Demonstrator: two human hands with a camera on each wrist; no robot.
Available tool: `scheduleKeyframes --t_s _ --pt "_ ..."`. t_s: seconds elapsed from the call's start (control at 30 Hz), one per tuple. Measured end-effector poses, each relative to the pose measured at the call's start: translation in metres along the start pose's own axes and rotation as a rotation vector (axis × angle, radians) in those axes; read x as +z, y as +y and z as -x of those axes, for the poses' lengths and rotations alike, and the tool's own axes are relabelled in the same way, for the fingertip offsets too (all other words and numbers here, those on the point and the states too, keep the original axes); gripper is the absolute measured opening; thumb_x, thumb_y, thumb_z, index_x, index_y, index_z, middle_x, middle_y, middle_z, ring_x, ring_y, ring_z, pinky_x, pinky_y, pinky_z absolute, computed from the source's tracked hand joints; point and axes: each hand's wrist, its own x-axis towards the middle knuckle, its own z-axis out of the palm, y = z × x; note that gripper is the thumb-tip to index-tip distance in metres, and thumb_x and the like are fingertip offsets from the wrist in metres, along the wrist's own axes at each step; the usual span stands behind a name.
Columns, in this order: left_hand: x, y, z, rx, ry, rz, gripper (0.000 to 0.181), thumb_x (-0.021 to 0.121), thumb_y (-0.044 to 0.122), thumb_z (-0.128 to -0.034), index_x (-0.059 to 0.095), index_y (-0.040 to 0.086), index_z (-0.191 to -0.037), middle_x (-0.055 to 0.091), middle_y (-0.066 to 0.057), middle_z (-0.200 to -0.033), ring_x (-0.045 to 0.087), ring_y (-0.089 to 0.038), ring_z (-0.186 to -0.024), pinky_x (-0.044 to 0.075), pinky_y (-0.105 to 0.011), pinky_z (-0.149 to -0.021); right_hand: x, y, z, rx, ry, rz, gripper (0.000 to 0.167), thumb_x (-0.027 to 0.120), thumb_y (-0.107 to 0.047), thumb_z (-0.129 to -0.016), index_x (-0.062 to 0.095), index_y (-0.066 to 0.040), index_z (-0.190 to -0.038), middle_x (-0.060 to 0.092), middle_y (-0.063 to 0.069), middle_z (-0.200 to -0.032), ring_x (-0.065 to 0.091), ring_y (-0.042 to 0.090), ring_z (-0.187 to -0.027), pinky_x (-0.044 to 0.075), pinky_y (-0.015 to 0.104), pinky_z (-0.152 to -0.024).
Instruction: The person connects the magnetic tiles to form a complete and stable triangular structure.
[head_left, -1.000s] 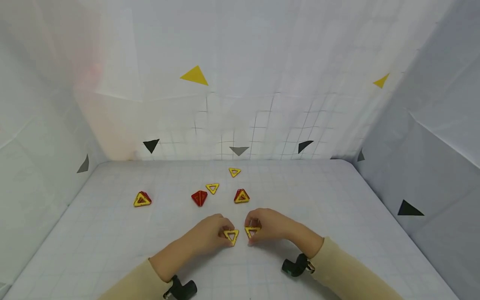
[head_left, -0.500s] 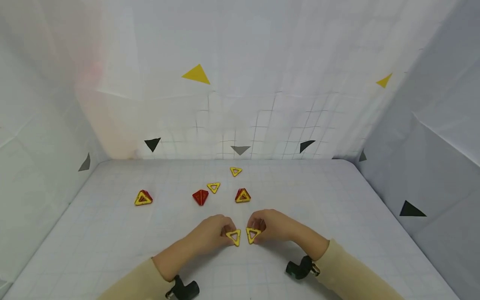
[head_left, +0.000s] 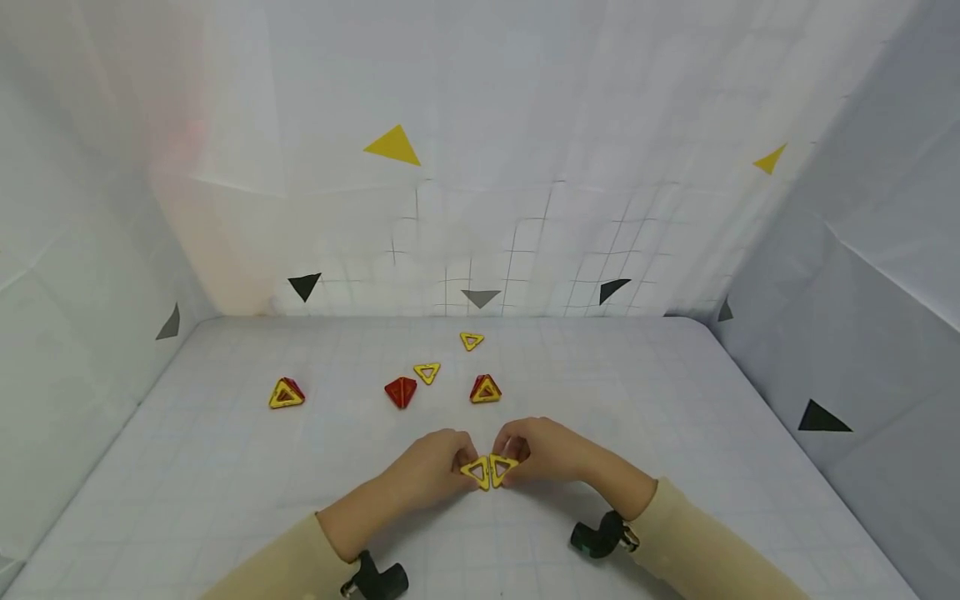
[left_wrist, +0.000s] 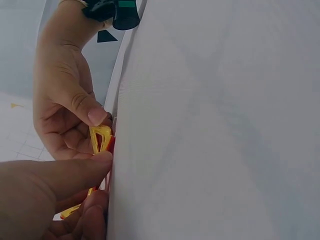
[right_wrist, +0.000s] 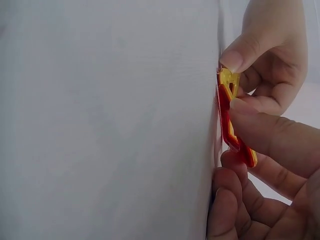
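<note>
My left hand (head_left: 433,467) pinches a yellow triangular magnetic tile (head_left: 484,477) between thumb and fingers. Opposite it, my right hand (head_left: 546,450) pinches a second yellow triangular tile (head_left: 492,472). The two tiles stand edge to edge just above the table, touching or nearly so. In the left wrist view, the right hand's tile (left_wrist: 101,133) shows a yellow face with red beneath. Red sides also show on the tiles (right_wrist: 227,120) in the right wrist view. Fingers hide part of both tiles.
Beyond the hands lie two loose yellow triangular tiles (head_left: 427,365) (head_left: 472,336). A red-and-yellow pyramid (head_left: 485,390), a red pyramid (head_left: 401,392) and another red-and-yellow pyramid (head_left: 287,395) sit on the white table (head_left: 187,467). White sheeting (head_left: 480,100) encloses the back and sides.
My left hand has moved right with its tile, and the right hand's tile has turned slightly. The gap between the tiles has closed. The other pieces have stayed put.
</note>
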Motion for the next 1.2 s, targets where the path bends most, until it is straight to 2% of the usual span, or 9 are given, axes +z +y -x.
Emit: scheduleKeyframes --t_s 0.43,0.87,1.2 --pt "0.0033 -0.0011 0.0 0.002 0.036 0.004 0.022 0.083 0.023 -0.0841 0.067 0.014 -0.095 0.056 0.008 -0.082 0.052 -0.008 -0.071 0.046 -0.024 -0.063 0.0005 0.0001 -0.0001 0.014 -0.003 -0.024 0.027 0.086 -0.019 -0.079 0.069 -0.019 -0.1 0.063 -0.007 -0.079 0.058 0.013 -0.074 0.049 0.028 -0.067" --pt "0.0084 0.0024 -0.002 -0.009 0.061 -0.026 0.022 0.082 0.025 -0.0844 0.067 0.015 -0.096 0.057 0.008 -0.085 0.052 -0.008 -0.074 0.046 -0.026 -0.068 -0.0017 0.0085 0.0017 -0.061 0.001 -0.093 0.023 0.085 -0.015 -0.081 0.074 -0.015 -0.1 0.069 -0.008 -0.086 0.063 0.012 -0.079 0.054 0.026 -0.073" --pt "0.0092 0.0022 -0.0029 -0.005 0.061 -0.022 0.022 0.083 0.026 -0.0842 0.067 0.016 -0.095 0.057 0.008 -0.085 0.052 -0.008 -0.074 0.046 -0.025 -0.068 -0.0009 0.0083 0.0028 -0.069 0.008 -0.117 0.022 0.085 -0.014 -0.08 0.074 -0.015 -0.099 0.071 -0.007 -0.091 0.065 0.009 -0.081 0.055 0.025 -0.075"
